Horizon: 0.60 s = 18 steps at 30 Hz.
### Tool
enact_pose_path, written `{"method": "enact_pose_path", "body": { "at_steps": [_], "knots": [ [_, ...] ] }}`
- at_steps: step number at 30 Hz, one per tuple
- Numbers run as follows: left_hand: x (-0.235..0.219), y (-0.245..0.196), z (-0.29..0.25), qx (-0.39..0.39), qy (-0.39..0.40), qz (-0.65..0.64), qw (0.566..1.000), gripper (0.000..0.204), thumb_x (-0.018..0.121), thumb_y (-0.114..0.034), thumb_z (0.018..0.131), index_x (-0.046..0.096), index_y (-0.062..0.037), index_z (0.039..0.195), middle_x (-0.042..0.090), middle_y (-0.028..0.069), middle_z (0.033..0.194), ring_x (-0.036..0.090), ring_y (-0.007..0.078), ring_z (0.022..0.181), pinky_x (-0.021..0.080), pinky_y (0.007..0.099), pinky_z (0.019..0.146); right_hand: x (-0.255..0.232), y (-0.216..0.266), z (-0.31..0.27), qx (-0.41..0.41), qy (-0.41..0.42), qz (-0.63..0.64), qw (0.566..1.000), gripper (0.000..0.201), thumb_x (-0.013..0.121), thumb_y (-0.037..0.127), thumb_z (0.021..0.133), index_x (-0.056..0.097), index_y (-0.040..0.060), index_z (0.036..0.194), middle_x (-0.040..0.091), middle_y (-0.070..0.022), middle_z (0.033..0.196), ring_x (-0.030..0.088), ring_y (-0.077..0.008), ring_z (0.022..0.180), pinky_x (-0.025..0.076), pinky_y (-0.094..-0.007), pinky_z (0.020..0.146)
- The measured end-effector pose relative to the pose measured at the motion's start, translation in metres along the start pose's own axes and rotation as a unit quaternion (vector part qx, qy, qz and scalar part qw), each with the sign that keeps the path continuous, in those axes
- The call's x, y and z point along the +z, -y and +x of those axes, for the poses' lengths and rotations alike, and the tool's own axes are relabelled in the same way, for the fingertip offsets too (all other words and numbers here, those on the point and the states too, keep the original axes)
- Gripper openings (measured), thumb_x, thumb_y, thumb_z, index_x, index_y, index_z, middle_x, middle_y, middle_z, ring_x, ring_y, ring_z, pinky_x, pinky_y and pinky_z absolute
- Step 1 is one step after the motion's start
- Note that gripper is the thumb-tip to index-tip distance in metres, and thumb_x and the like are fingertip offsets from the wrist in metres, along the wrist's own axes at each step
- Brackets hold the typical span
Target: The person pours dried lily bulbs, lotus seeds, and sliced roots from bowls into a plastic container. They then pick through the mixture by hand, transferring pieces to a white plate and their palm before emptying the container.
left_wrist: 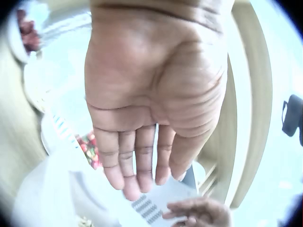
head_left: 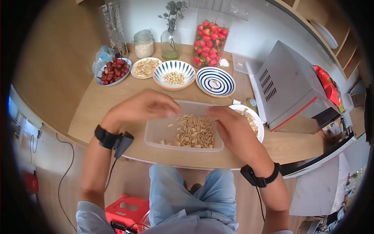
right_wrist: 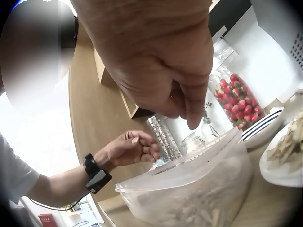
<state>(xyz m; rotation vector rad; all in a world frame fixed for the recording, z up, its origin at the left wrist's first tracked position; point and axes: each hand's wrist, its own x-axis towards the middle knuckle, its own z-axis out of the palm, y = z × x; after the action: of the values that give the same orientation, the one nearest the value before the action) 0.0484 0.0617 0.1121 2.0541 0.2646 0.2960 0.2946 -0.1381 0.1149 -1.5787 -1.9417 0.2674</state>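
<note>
A translucent plastic box (head_left: 156,134) stands near the table's front edge, holding a heap of pale dried slices (head_left: 194,132) toward its right. Over its left rear side is my left hand (head_left: 144,107); the left wrist view shows the bare palm (left_wrist: 156,85) with fingers nearly straight. My right hand (head_left: 235,134) hangs over the box's right side, fingers loosely bent downward, with nothing visible in them. In the right wrist view this hand (right_wrist: 156,61) is above the box's rim. A white plate (head_left: 260,128) of similar slices sits beyond it, partly hidden by the hand.
Behind the box stand a bowl of red dates (head_left: 114,71), a small plate of slices (head_left: 146,68), a leaf-striped bowl (head_left: 187,70) with round pale seeds and a blue-ringed dish (head_left: 224,89). Farther back are a jar (head_left: 143,43), a vase (head_left: 170,45) and strawberries (head_left: 210,43). A grey appliance (head_left: 288,85) bounds the right.
</note>
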Motion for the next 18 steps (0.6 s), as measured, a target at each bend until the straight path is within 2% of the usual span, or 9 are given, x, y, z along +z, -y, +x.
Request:
{"method": "enact_pose_path", "body": {
  "at_steps": [3,5,6,8,9,11,12,14,18],
  "knots": [
    [0.026,-0.02,0.027,-0.067,0.065,0.256,0.962,0.024,0.062,-0.008,0.104,0.073,-0.0004,0.124,0.079,0.012,0.108,0.072,0.0203,0.103,0.057,0.0377,0.09,0.017,-0.019,0.027,-0.022,0.162,-0.058,0.985,0.052,0.07,-0.002,0.088,0.063,0.0067,0.138,0.063,-0.018,0.141,0.063,-0.0392,0.123,0.053,-0.046,0.105],
    [0.037,-0.012,0.025,-0.095,-0.034,0.232,0.968,0.027,0.06,-0.009,0.105,0.071,0.0001,0.128,0.077,0.0121,0.116,0.071,0.0203,0.108,0.058,0.0383,0.089,0.043,-0.033,0.045,-0.068,0.268,-0.125,0.953,0.061,0.072,-0.002,0.086,0.06,0.0112,0.145,0.057,-0.0175,0.15,0.06,-0.0394,0.128,0.052,-0.0464,0.107],
    [0.041,-0.007,0.024,-0.105,-0.083,0.219,0.967,0.028,0.059,-0.009,0.106,0.07,0.0003,0.13,0.076,0.0122,0.12,0.07,0.0203,0.111,0.058,0.0386,0.089,0.05,-0.035,0.045,-0.071,0.278,-0.15,0.946,0.064,0.072,-0.001,0.086,0.058,0.0144,0.147,0.054,-0.0174,0.151,0.059,-0.0396,0.129,0.052,-0.0462,0.107],
    [0.053,0.003,0.013,-0.151,-0.131,0.089,0.976,0.033,0.055,-0.013,0.109,0.064,-0.0006,0.138,0.07,0.0123,0.132,0.067,0.0212,0.118,0.058,0.038,0.093,0.058,-0.038,0.043,-0.076,0.303,-0.205,0.928,0.069,0.073,0.0,0.086,0.056,0.0207,0.15,0.049,-0.0172,0.155,0.056,-0.04,0.132,0.053,-0.0457,0.108],
    [0.061,0.008,0.007,-0.174,-0.155,0.02,0.972,0.035,0.053,-0.014,0.11,0.062,-0.001,0.142,0.067,0.0123,0.138,0.066,0.0216,0.121,0.057,0.0377,0.095,0.064,-0.044,0.04,-0.085,0.297,-0.198,0.93,0.069,0.072,0.0,0.086,0.056,0.0223,0.149,0.05,-0.0171,0.152,0.056,-0.0402,0.131,0.053,-0.0459,0.107],
    [0.073,0.016,0.0,-0.182,-0.172,-0.034,0.968,0.039,0.05,-0.018,0.112,0.056,-0.0011,0.147,0.062,0.0123,0.144,0.063,0.0227,0.127,0.056,0.0379,0.1,0.078,-0.054,0.036,-0.104,0.285,-0.18,0.936,0.067,0.072,0.002,0.087,0.058,0.0255,0.148,0.052,-0.0168,0.147,0.056,-0.0406,0.129,0.053,-0.0464,0.104],
    [0.078,0.019,-0.004,-0.186,-0.18,-0.06,0.964,0.041,0.049,-0.02,0.113,0.053,-0.0011,0.15,0.059,0.0122,0.148,0.061,0.0232,0.13,0.055,0.0379,0.102,0.08,-0.051,0.036,-0.103,0.288,-0.186,0.934,0.065,0.072,0.002,0.087,0.059,0.0249,0.146,0.054,-0.0164,0.143,0.057,-0.0402,0.127,0.054,-0.0464,0.102],
    [0.086,0.024,-0.006,-0.193,-0.18,-0.034,0.964,0.042,0.049,-0.022,0.114,0.052,-0.0003,0.15,0.06,0.0127,0.147,0.06,0.023,0.132,0.053,0.038,0.105,0.08,-0.048,0.038,-0.094,0.286,-0.198,0.933,0.06,0.071,0.002,0.087,0.061,0.0236,0.143,0.058,-0.0155,0.134,0.06,-0.0395,0.123,0.054,-0.0465,0.099],
    [0.087,0.024,0.001,-0.185,-0.181,-0.03,0.966,0.044,0.05,-0.024,0.114,0.052,0.0013,0.15,0.06,0.0127,0.146,0.059,0.0231,0.134,0.052,0.0385,0.108,0.078,-0.056,0.039,-0.077,0.304,-0.111,0.943,0.048,0.073,0.002,0.085,0.066,0.0164,0.131,0.062,-0.0161,0.123,0.064,-0.0384,0.117,0.054,-0.0469,0.095]
  ]
}}
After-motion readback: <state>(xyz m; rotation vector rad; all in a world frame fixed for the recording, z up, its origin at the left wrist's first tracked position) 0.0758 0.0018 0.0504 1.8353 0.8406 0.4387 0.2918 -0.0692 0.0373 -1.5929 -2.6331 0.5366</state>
